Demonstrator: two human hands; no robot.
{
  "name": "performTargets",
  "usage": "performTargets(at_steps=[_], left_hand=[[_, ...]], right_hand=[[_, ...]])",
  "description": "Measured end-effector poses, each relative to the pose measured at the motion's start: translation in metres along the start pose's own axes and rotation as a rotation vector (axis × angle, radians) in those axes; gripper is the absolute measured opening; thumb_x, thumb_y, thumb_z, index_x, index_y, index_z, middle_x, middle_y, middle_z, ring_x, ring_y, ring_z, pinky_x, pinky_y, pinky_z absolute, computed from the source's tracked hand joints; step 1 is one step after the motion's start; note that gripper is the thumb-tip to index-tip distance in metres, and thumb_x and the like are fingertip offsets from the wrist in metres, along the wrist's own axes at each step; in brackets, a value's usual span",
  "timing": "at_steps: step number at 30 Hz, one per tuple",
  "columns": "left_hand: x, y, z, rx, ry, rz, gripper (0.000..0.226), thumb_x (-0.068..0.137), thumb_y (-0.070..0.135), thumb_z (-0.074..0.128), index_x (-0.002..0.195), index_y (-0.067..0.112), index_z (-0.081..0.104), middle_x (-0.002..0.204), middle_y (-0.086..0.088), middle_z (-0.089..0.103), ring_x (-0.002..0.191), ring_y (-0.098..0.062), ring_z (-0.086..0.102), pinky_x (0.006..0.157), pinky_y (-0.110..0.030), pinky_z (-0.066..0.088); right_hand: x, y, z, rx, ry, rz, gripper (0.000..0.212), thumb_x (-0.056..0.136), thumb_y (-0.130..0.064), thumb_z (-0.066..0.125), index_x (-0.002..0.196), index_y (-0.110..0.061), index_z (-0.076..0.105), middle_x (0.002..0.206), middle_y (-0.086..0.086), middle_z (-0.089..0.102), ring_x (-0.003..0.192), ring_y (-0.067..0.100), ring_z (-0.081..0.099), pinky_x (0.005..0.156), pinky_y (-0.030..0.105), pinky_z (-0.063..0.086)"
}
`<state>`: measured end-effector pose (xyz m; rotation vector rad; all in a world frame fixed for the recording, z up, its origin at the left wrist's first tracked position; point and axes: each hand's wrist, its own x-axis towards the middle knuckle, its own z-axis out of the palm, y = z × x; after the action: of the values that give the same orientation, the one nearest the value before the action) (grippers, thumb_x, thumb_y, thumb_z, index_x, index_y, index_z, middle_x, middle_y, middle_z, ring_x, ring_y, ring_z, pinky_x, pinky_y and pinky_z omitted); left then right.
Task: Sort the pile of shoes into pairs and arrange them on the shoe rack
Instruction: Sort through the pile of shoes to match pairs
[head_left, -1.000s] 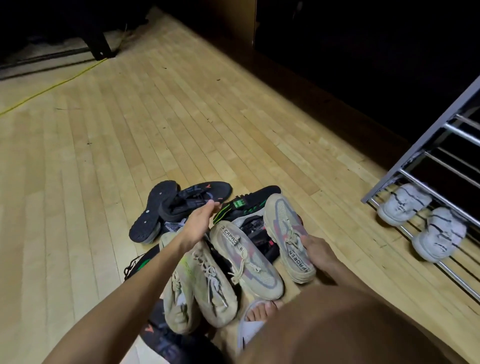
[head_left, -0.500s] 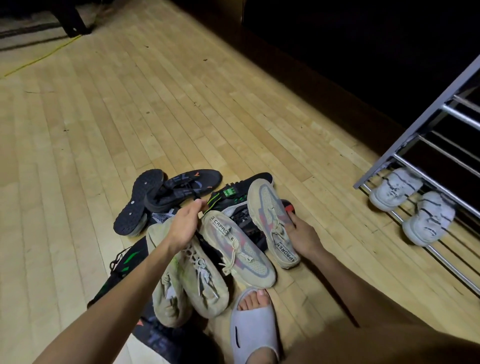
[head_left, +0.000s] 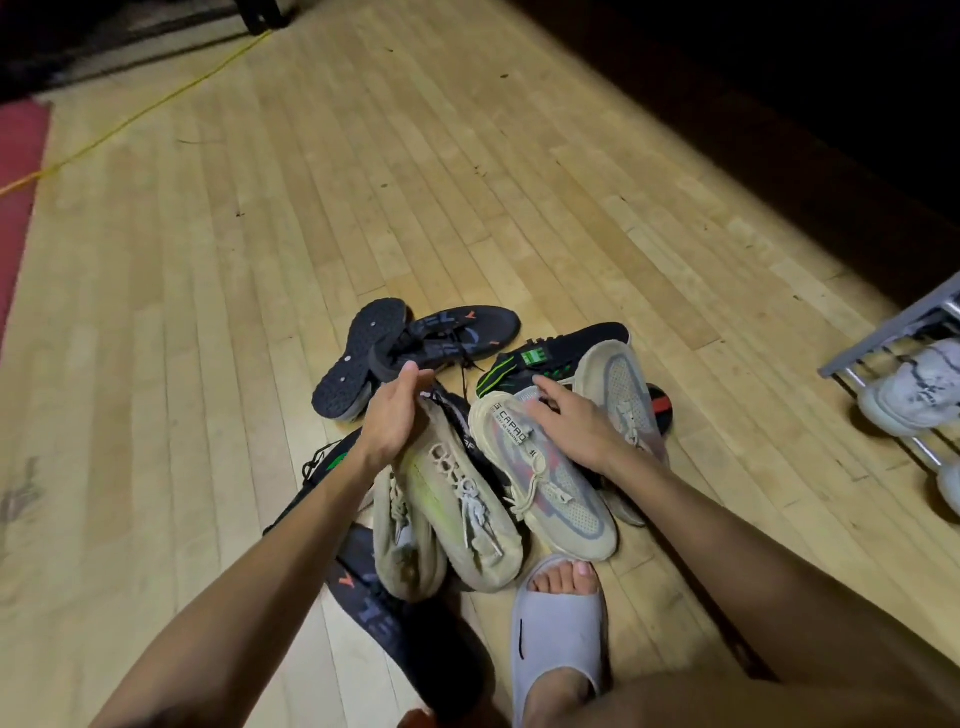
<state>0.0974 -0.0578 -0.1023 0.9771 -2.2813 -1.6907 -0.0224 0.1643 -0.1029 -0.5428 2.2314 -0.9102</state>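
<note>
A pile of shoes lies on the wooden floor in front of me. My left hand (head_left: 390, 415) grips the heel of a beige sneaker with a yellow-green streak (head_left: 457, 504), whose beige twin (head_left: 400, 551) lies beside it. My right hand (head_left: 571, 431) lies flat, fingers apart, across the heel of a grey-beige lettered sneaker (head_left: 556, 499). Its match (head_left: 621, 384) lies just to the right, partly under my wrist. The metal shoe rack (head_left: 883, 338) stands at the right edge with white sneakers (head_left: 914, 397) on its lowest bars.
Black shoes surround the beige ones: one sole-up (head_left: 358, 358), one with orange marks (head_left: 457, 338), one with green marks (head_left: 561, 353), another near my left forearm (head_left: 384, 613). My foot wears a grey slide (head_left: 556, 639). A yellow cable (head_left: 156, 104) crosses the far floor.
My right hand has left the right grey-beige sneaker and moved left onto the heel of its match. My left hand stays at the beige sneaker's heel. The camera has tilted.
</note>
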Motion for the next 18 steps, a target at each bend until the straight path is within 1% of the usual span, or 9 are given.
performTargets(at_steps=[2, 4, 6, 7, 9, 11, 13, 15, 18], left_hand=[[-0.002, -0.002, -0.007, -0.114, -0.008, -0.087, 0.056, 0.104, 0.047, 0.024, 0.113, 0.017, 0.07, 0.111, 0.001, 0.073, 0.11, -0.013, 0.063, 0.1, -0.028, 0.041], [-0.007, -0.001, -0.008, -0.221, -0.061, -0.163, 0.056, 0.104, 0.048, 0.024, 0.112, 0.017, 0.07, 0.107, 0.0, 0.075, 0.111, -0.015, 0.063, 0.099, -0.026, 0.042], [-0.014, 0.0, -0.002, -0.292, -0.128, -0.201, 0.057, 0.104, 0.049, 0.024, 0.116, 0.015, 0.068, 0.109, 0.0, 0.074, 0.114, -0.013, 0.062, 0.104, -0.027, 0.039], [-0.018, -0.001, 0.003, -0.309, -0.144, -0.202, 0.056, 0.104, 0.049, 0.024, 0.116, 0.016, 0.067, 0.111, 0.001, 0.074, 0.115, -0.011, 0.061, 0.106, -0.027, 0.037], [-0.021, 0.0, 0.01, -0.333, -0.153, -0.192, 0.054, 0.103, 0.051, 0.022, 0.114, 0.022, 0.066, 0.112, 0.003, 0.073, 0.116, -0.008, 0.059, 0.108, -0.028, 0.035], [-0.021, 0.006, 0.013, -0.353, -0.169, -0.198, 0.055, 0.103, 0.053, 0.021, 0.112, 0.024, 0.066, 0.11, 0.0, 0.074, 0.117, -0.012, 0.059, 0.107, -0.03, 0.035], [-0.019, 0.015, 0.011, -0.297, -0.181, -0.188, 0.056, 0.102, 0.054, 0.021, 0.108, 0.024, 0.068, 0.098, -0.005, 0.076, 0.107, -0.013, 0.064, 0.102, -0.031, 0.039], [-0.018, 0.021, 0.009, -0.24, -0.213, -0.159, 0.06, 0.102, 0.054, 0.023, 0.107, 0.019, 0.071, 0.086, -0.008, 0.077, 0.083, -0.009, 0.067, 0.09, -0.028, 0.045], [-0.017, 0.027, -0.004, -0.229, -0.312, -0.257, 0.071, 0.099, 0.062, 0.022, 0.113, 0.011, 0.069, 0.086, -0.013, 0.076, 0.055, -0.008, 0.057, 0.062, -0.021, 0.047]], right_hand=[[0.007, 0.001, 0.009, 0.043, -0.082, 0.036, 0.075, 0.092, -0.064, 0.046, 0.156, -0.03, 0.027, 0.154, 0.0, 0.043, 0.14, 0.021, 0.042, 0.112, 0.038, 0.034], [0.011, 0.003, 0.016, 0.081, -0.122, 0.069, 0.072, 0.089, -0.068, 0.045, 0.151, -0.034, 0.035, 0.148, -0.002, 0.049, 0.134, 0.02, 0.048, 0.108, 0.039, 0.038], [0.013, 0.004, 0.022, 0.116, -0.101, 0.088, 0.057, 0.082, -0.075, 0.042, 0.127, -0.042, 0.056, 0.13, -0.009, 0.062, 0.118, 0.015, 0.058, 0.092, 0.036, 0.044], [0.015, 0.004, 0.022, 0.143, -0.075, 0.09, 0.055, 0.079, -0.077, 0.039, 0.114, -0.04, 0.061, 0.118, -0.011, 0.066, 0.111, 0.014, 0.061, 0.087, 0.036, 0.044], [0.019, 0.005, 0.021, 0.241, -0.031, 0.118, 0.058, 0.075, -0.078, 0.033, 0.099, -0.036, 0.066, 0.102, -0.009, 0.069, 0.101, 0.016, 0.064, 0.089, 0.041, 0.048], [0.02, 0.007, 0.019, 0.305, -0.011, 0.134, 0.061, 0.075, -0.08, 0.031, 0.094, -0.038, 0.071, 0.083, -0.008, 0.072, 0.084, 0.015, 0.065, 0.09, 0.045, 0.049], [0.018, 0.008, 0.016, 0.292, -0.016, 0.09, 0.059, 0.079, -0.081, 0.026, 0.09, -0.047, 0.073, 0.069, -0.01, 0.072, 0.068, 0.008, 0.066, 0.079, 0.039, 0.052], [0.013, 0.007, 0.013, 0.261, -0.018, 0.056, 0.062, 0.08, -0.083, 0.022, 0.088, -0.05, 0.074, 0.064, -0.012, 0.071, 0.06, 0.004, 0.064, 0.072, 0.034, 0.049], [0.002, 0.005, 0.009, 0.234, -0.078, 0.027, 0.07, 0.08, -0.085, 0.017, 0.088, -0.048, 0.076, 0.061, -0.005, 0.069, 0.061, 0.002, 0.063, 0.077, 0.033, 0.045]])
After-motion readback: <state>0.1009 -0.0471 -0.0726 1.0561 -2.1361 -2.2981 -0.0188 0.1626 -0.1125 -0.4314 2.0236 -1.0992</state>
